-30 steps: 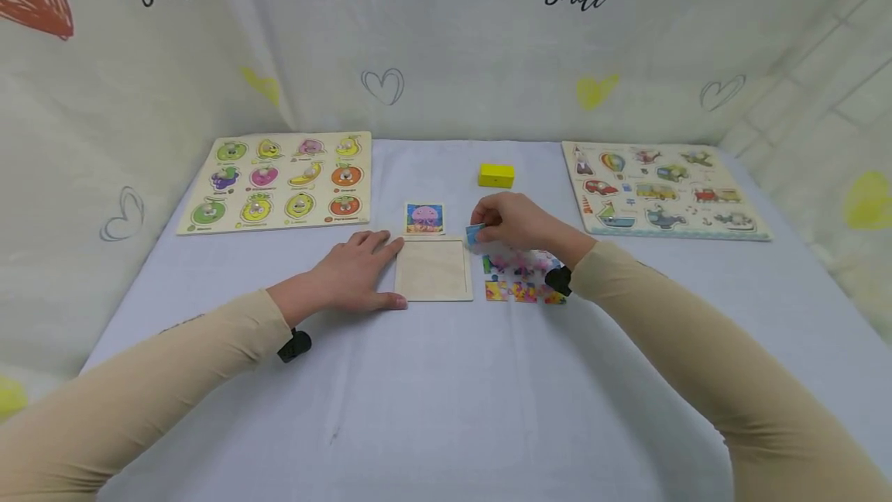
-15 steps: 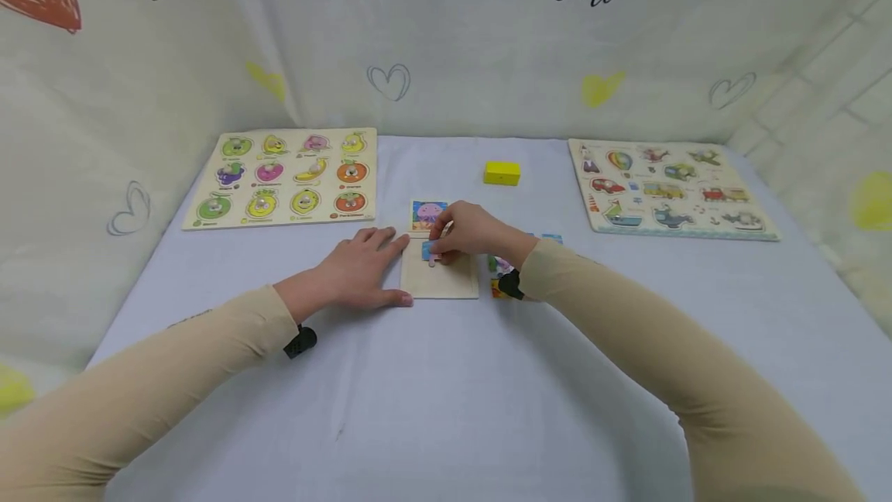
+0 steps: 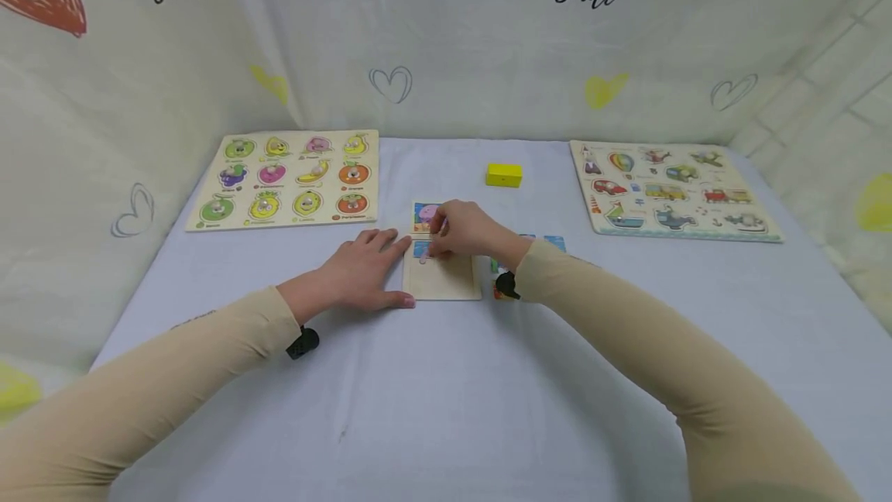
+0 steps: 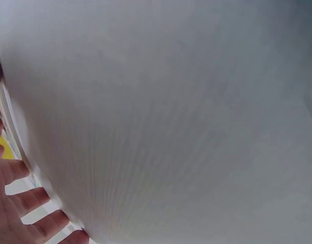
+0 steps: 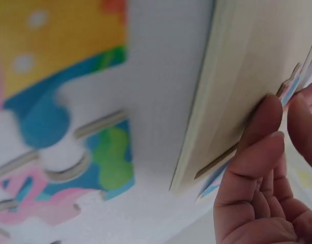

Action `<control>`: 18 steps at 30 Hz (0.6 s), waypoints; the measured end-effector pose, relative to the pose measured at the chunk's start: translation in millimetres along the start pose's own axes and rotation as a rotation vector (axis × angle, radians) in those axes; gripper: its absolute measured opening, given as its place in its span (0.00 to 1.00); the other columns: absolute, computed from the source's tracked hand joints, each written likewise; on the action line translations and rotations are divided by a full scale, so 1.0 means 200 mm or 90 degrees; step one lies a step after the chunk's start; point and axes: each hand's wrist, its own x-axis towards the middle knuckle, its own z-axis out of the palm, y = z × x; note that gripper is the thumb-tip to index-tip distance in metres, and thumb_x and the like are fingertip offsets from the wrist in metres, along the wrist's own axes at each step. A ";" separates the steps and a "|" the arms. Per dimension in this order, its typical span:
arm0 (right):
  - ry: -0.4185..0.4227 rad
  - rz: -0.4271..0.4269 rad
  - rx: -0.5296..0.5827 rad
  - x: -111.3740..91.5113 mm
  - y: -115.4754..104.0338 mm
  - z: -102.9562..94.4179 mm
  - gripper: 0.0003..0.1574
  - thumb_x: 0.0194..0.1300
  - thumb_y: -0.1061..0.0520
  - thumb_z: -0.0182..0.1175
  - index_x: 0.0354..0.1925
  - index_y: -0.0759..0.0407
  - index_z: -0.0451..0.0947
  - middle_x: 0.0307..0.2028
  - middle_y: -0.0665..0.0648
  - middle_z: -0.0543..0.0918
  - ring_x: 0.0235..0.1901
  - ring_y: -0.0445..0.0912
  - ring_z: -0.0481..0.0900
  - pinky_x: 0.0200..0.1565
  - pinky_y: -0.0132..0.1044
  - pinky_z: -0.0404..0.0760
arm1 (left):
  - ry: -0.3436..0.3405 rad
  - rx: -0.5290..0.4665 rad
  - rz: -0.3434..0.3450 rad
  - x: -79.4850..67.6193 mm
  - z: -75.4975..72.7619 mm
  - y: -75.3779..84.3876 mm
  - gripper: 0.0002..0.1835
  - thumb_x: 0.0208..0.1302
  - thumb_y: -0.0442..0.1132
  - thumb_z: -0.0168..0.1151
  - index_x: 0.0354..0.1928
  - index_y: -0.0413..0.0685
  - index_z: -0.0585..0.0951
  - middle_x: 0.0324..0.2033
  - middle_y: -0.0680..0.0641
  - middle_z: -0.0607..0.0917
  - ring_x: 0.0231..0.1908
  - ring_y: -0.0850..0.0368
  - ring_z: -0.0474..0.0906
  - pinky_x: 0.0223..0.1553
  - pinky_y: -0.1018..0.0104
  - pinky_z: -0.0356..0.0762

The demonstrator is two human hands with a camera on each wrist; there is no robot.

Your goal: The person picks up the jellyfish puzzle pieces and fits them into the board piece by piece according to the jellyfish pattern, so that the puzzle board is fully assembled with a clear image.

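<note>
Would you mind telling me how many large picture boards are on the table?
2: the fruit board, at the far left beyond the left hand, and the vehicle board, at the far right. Neither is hidden.

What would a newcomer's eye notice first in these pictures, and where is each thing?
A newcomer would probably notice the bright yellow block toward the back, between the fruit board on the left and the vehicle board on the right. Next comes the middle: the right hand holds a blue puzzle piece at the far left corner of the wooden tray, and the left hand rests at the tray's left edge.
</note>
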 end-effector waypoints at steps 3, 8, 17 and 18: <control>0.004 -0.024 -0.054 0.00 0.02 0.00 0.15 0.64 0.52 0.72 0.44 0.58 0.80 0.40 0.55 0.83 0.40 0.47 0.76 0.43 0.32 0.75 | 0.002 0.000 -0.001 0.00 0.00 0.00 0.54 0.63 0.70 0.62 0.80 0.45 0.58 0.77 0.35 0.60 0.75 0.33 0.58 0.66 0.36 0.70; 0.010 -0.041 -0.080 0.00 0.02 0.02 0.12 0.66 0.52 0.71 0.38 0.58 0.81 0.34 0.54 0.81 0.37 0.46 0.75 0.39 0.32 0.73 | -0.005 -0.007 -0.002 0.00 0.00 0.00 0.54 0.63 0.70 0.62 0.80 0.45 0.57 0.77 0.35 0.59 0.75 0.33 0.57 0.66 0.35 0.69; 0.024 -0.043 -0.109 0.01 0.02 0.04 0.12 0.67 0.51 0.70 0.36 0.58 0.81 0.30 0.53 0.78 0.35 0.46 0.74 0.36 0.31 0.71 | -0.009 -0.014 -0.006 0.01 0.00 0.00 0.54 0.63 0.70 0.62 0.81 0.47 0.56 0.78 0.36 0.59 0.75 0.33 0.56 0.67 0.35 0.68; 0.023 -0.043 -0.113 0.00 0.01 0.04 0.12 0.67 0.51 0.70 0.36 0.58 0.81 0.30 0.53 0.78 0.35 0.46 0.74 0.37 0.31 0.71 | -0.009 -0.015 -0.006 0.01 0.00 0.00 0.54 0.63 0.70 0.63 0.81 0.47 0.56 0.78 0.36 0.58 0.76 0.33 0.56 0.67 0.35 0.68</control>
